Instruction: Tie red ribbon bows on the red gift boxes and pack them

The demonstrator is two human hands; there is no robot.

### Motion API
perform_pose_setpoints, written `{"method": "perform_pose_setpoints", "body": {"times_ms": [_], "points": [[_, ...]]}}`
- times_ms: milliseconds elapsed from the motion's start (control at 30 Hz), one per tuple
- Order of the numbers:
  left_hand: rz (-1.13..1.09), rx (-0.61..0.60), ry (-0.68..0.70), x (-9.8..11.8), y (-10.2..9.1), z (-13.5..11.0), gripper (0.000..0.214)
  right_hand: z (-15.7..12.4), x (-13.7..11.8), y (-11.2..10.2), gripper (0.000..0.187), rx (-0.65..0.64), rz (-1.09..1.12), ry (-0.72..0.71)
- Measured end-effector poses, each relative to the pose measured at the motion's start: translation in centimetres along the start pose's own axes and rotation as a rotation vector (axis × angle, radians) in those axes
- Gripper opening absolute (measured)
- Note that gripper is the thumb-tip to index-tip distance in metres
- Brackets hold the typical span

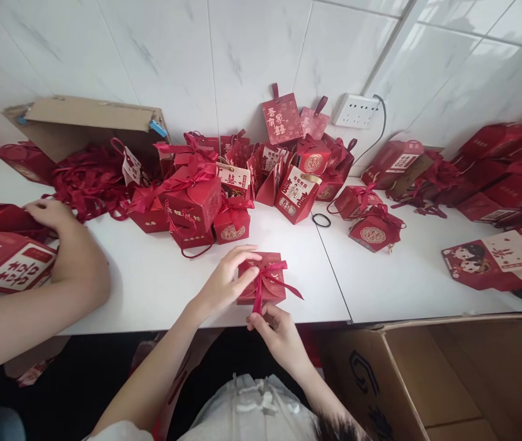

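Head view: a white marble-patterned tiled wall (164,55) rises behind a white table (316,282) crowded with red gift packaging, as a person works on one box at the front edge. A large open carton (426,380) stands below the table at right. A co-worker's bare arm (45,306) reaches in from the left, its hand beside an opened red package; whether the fingers grip it is hard to tell from this angle. Stacked red boxes (495,168) fill the far right, while a cluster of finished-looking red boxes (192,202), several topped with bows, spreads across the back. Beside it, an open cardboard box (89,113) lies against the wall, a tangle of red ribbons (89,184) at its mouth. In the foreground, the small red box (274,293) sits flat on the table between the person's hands. The left hand (228,278) lies on its left side, fingers extended, thumb apart from them and pointing toward the knot. The right hand (282,337) pinches a hanging end of the magenta ribbon (258,294) between thumb and forefinger at the box's near edge. The ribbon's other tail trails off to the right. A black cord ring (321,220) lies farther back.
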State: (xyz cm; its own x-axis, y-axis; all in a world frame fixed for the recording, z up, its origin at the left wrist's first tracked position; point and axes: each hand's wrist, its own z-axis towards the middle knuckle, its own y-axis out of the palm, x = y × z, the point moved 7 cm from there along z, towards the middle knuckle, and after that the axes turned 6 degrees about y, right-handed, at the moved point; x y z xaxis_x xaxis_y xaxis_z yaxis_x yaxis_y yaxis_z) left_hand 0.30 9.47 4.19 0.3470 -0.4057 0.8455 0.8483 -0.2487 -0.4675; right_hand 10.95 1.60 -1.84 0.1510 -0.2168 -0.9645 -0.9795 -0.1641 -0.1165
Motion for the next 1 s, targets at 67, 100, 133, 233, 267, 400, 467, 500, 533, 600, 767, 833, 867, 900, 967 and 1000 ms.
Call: {"method": "perform_pose_setpoints", "body": {"times_ms": [67, 100, 133, 233, 267, 400, 467, 500, 533, 600, 767, 833, 867, 900, 967, 1000], "points": [[0.029, -0.003, 0.016, 0.4, 0.5, 0.2, 0.016, -0.1, -0.4, 0.1, 0.027, 0.004, -0.046, -0.021], [0.041, 0.003, 0.017, 0.4, 0.6, 0.3, 0.013, -0.2, -0.6, 0.1, 0.028, 0.005, -0.065, -0.03], [0.049, 0.01, 0.013, 0.3, 0.7, 0.3, 0.011, -0.3, -0.8, 0.1, 0.028, 0.006, -0.08, -0.035], [0.063, 0.011, -0.019, -0.2, 0.8, 0.4, 0.011, -0.4, -0.8, 0.0, 0.03, 0.008, -0.096, -0.03], [0.068, 0.008, -0.029, -0.4, 0.9, 0.5, 0.01, -0.4, -0.7, -0.1, 0.031, -0.001, -0.098, -0.025], [0.064, -0.011, -0.046, -0.7, 1.0, 0.5, 0.008, -0.1, 0.1, -1.7, 0.043, -0.083, -0.059, 0.008], [0.049, -0.021, -0.047, -0.8, 1.1, 0.6, 0.008, 0.4, 0.6, -3.9, 0.062, -0.02, 0.068, 0.059], [0.044, -0.024, -0.051, -0.8, 1.1, 0.6, 0.009, 0.7, 0.8, -5.1, 0.071, 0.03, 0.14, 0.092], [0.041, -0.026, -0.056, -0.9, 1.2, 0.7, 0.009, 1.0, 0.9, -6.1, 0.078, 0.074, 0.195, 0.127], [0.039, -0.028, -0.063, -1.1, 1.2, 0.7, 0.01, 1.5, 0.6, -7.0, 0.079, 0.104, 0.209, 0.181], [0.026, -0.016, -0.043, -1.1, 1.2, 0.6, 0.011, 1.2, -1.7, -6.1, 0.05, 0.119, -0.058, 0.156], [0.019, -0.016, -0.046, -1.2, 1.2, 0.6, 0.011, 0.4, -2.3, -5.3, 0.046, 0.132, -0.152, 0.12], [0.014, -0.019, -0.049, -1.2, 1.2, 0.6, 0.011, 0.0, -2.3, -4.9, 0.045, 0.13, -0.196, 0.106], [0.009, -0.022, -0.051, -1.2, 1.2, 0.6, 0.011, -0.4, -2.3, -4.4, 0.044, 0.123, -0.237, 0.095], [0.001, -0.027, -0.052, -1.2, 1.3, 0.6, 0.011, -1.0, -1.9, -3.7, 0.045, 0.102, -0.298, 0.081], [-0.002, -0.029, -0.051, -1.2, 1.3, 0.6, 0.011, -1.2, -1.7, -3.5, 0.045, 0.089, -0.316, 0.074]]}}
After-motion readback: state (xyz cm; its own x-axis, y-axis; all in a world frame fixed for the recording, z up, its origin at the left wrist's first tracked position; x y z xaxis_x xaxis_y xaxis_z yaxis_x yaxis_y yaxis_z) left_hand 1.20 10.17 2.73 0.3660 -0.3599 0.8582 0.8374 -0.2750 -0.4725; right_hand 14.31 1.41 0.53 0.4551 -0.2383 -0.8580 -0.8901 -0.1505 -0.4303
